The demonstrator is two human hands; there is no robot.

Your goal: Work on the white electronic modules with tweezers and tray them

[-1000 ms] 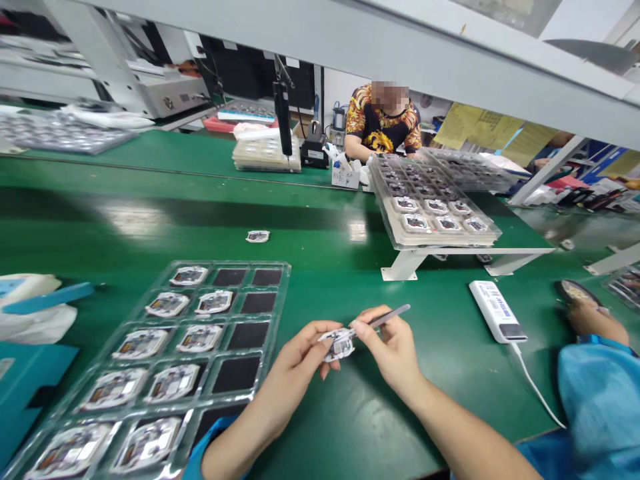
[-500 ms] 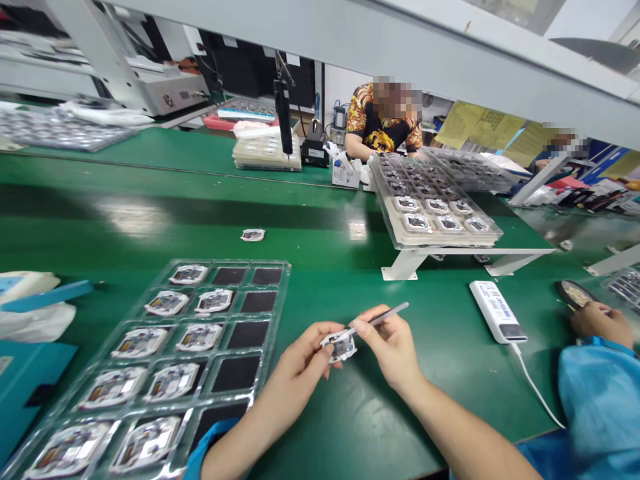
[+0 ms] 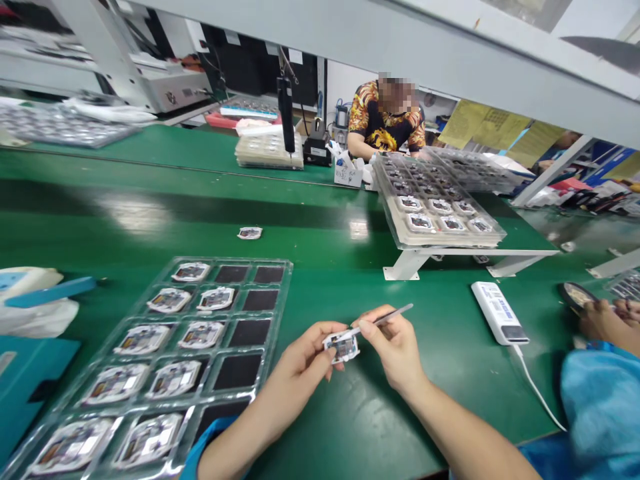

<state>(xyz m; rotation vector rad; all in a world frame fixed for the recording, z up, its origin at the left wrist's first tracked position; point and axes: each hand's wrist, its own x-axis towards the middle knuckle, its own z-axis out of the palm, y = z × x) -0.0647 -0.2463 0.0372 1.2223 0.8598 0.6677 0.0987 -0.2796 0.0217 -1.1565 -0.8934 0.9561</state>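
My left hand [image 3: 313,353] pinches a small white-framed electronic module [image 3: 345,347] with a circuit board inside, above the green table [image 3: 320,427]. A slim grey metal tool, which looks like tweezers [image 3: 395,314], is gripped in my right hand [image 3: 395,343]. Its working end lies at the upper edge of the module, partly hidden by my fingers. To the left, a clear compartment tray [image 3: 281,293] holds similar modules in its two left columns; the right column shows dark pads. One loose module [image 3: 249,233] lies on the table beyond the tray.
A white handheld device [image 3: 497,312] with a cable lies to the right. Beside it are a co-worker's hands [image 3: 607,321] and blue sleeve. Stacked module trays [image 3: 435,200] stand on a low white-legged stand, with another person [image 3: 385,120] behind. A teal box [image 3: 35,387] is at left.
Both hands keep their hold and have barely moved. The module appears turned slightly more face-up. The co-worker's second hand has come into view at the right edge.
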